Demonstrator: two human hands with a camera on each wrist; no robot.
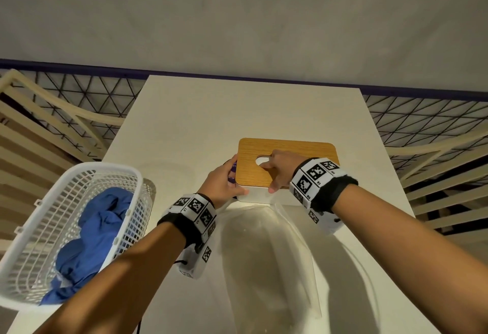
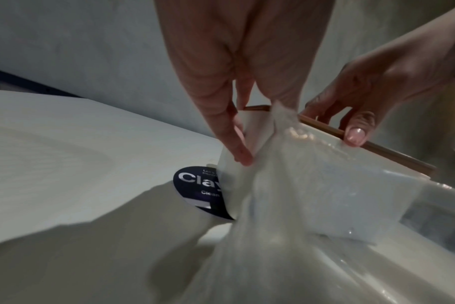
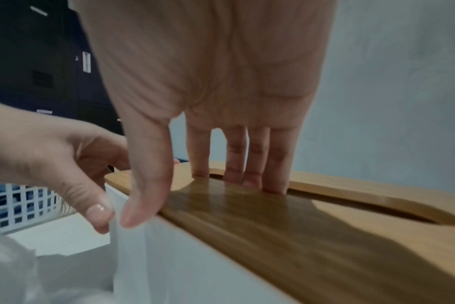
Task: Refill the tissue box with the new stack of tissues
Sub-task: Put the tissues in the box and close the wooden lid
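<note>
A white tissue box with a wooden lid stands mid-table. My left hand grips the box's left near corner, its fingers down the end wall and the thumb on the front. My right hand holds the lid: its fingers dip into the oval slot and the thumb presses the lid's near edge. White shows through the slot in the head view. Crumpled clear plastic wrap lies just in front of the box. No loose tissue stack is visible.
A white lattice basket holding blue cloth hangs over the table's left edge. A dark round sticker lies on the white table by the box's left end. Slatted frames and wire mesh flank the table.
</note>
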